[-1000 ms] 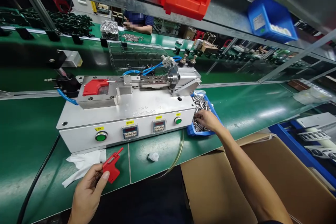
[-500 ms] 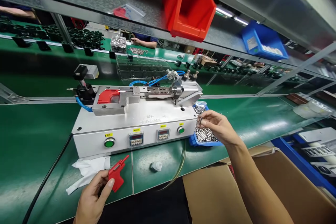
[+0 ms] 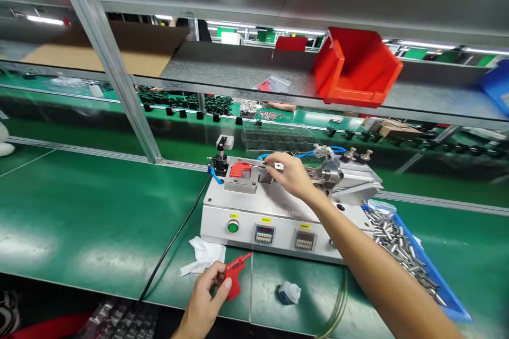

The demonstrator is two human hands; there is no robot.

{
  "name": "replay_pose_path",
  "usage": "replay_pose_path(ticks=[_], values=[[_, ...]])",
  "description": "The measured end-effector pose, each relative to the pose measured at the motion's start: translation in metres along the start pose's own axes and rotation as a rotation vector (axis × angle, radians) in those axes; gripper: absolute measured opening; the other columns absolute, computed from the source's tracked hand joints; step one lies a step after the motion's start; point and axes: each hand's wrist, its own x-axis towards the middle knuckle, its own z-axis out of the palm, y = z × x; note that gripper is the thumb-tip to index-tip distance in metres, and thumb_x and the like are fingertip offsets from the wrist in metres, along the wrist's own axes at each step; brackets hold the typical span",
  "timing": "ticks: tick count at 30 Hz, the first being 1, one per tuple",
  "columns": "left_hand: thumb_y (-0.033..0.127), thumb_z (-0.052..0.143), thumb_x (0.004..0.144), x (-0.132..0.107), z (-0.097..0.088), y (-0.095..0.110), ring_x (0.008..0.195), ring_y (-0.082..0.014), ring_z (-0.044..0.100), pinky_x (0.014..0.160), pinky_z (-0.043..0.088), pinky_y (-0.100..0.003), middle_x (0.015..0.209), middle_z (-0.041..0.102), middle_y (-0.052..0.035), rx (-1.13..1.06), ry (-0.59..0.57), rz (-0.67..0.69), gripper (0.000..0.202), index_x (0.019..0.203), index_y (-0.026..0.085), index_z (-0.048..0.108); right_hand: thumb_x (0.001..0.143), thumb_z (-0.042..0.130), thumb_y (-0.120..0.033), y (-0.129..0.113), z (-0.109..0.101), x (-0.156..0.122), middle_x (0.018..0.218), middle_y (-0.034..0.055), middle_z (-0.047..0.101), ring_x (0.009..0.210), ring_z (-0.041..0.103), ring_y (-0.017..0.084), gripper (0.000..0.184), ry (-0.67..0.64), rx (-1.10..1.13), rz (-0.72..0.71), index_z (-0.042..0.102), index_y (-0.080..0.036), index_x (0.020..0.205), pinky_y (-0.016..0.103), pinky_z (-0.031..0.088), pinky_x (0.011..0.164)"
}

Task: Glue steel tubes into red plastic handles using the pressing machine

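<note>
My left hand (image 3: 209, 296) grips a red pistol-shaped plastic part (image 3: 234, 278), its thin barrel pointing up and right, in front of the machine. My right hand (image 3: 289, 172) reaches over the machine (image 3: 274, 209), thumb and forefinger pinched at the metal fixture, beside the rod. Between those fingertips is a small metal cylinder, mostly hidden by the fingers. Just left of them, a second red pistol-shaped part (image 3: 239, 169) lies in the fixture's nest. At the machine's right end, a blue bin (image 3: 451, 304) holds many metal cylinders (image 3: 401, 246).
A white cloth (image 3: 204, 254) and a small white-capped bottle (image 3: 290, 293) lie before the machine. A black cable (image 3: 175, 238) runs down its left side. Overhead, a shelf carries a red bin (image 3: 358, 71). My right forearm crosses above the machine's right half.
My right hand has moved left from the blue bin to the fixture, carrying a metal cylinder. My left hand still holds the red part. The camera view has shifted to the left.
</note>
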Motion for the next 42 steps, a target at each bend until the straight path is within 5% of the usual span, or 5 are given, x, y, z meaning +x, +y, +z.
replay_pose_path(ticks=[14, 18, 25, 34, 42], values=[[0.043, 0.057, 0.104, 0.003, 0.000, 0.014, 0.070, -0.0173, 0.057, 0.068, 0.049, -0.025, 0.077, 0.062, -0.0014, 0.028, -0.006, 0.149, 0.028, 0.090, 0.020, 0.064, 0.102, 0.049, -0.013, -0.026, 0.021, 0.017, 0.121, 0.0163, 0.073, 0.110, 0.061, 0.030, 0.033, -0.269, -0.811, 0.017, 0.082, -0.015, 0.101, 0.037, 0.051, 0.086], [0.042, 0.055, 0.105, 0.003, -0.002, 0.015, 0.073, -0.0190, 0.060, 0.070, 0.052, -0.027, 0.080, 0.064, -0.0031, 0.041, -0.057, 0.145, 0.027, 0.093, 0.020, 0.065, 0.102, 0.048, -0.011, -0.027, 0.024, 0.009, 0.127, 0.0124, 0.071, 0.109, 0.063, 0.028, 0.035, -0.176, -0.744, -0.010, 0.078, -0.019, 0.120, 0.037, 0.054, 0.089], [0.041, 0.058, 0.102, 0.001, -0.001, 0.020, 0.069, -0.0198, 0.060, 0.067, 0.051, -0.028, 0.077, 0.064, -0.0030, 0.038, -0.008, 0.136, 0.025, 0.090, 0.021, 0.065, 0.100, 0.053, -0.009, -0.029, 0.029, 0.013, 0.123, 0.0160, 0.070, 0.112, 0.062, 0.033, 0.028, -0.117, -0.621, -0.029, 0.079, -0.018, 0.107, 0.044, 0.056, 0.093], [0.044, 0.057, 0.105, 0.002, -0.003, 0.007, 0.076, -0.0198, 0.060, 0.073, 0.051, -0.028, 0.083, 0.064, -0.0033, 0.077, -0.059, 0.072, 0.027, 0.094, 0.021, 0.066, 0.093, 0.066, -0.003, -0.052, 0.048, 0.051, 0.112, 0.0136, 0.071, 0.106, 0.065, 0.029, 0.017, -0.337, -0.522, 0.057, 0.074, -0.017, 0.090, 0.035, 0.053, 0.081], [0.062, 0.059, 0.102, 0.010, -0.014, 0.028, 0.074, -0.0189, 0.059, 0.072, 0.050, -0.027, 0.080, 0.064, -0.0032, -0.004, 0.037, 0.012, 0.047, 0.091, 0.018, 0.068, 0.100, 0.054, -0.016, -0.041, -0.004, 0.006, 0.109, 0.0091, 0.071, 0.100, 0.066, 0.025, 0.014, -0.046, -0.220, -0.066, 0.068, -0.020, 0.101, 0.036, 0.053, 0.088]])
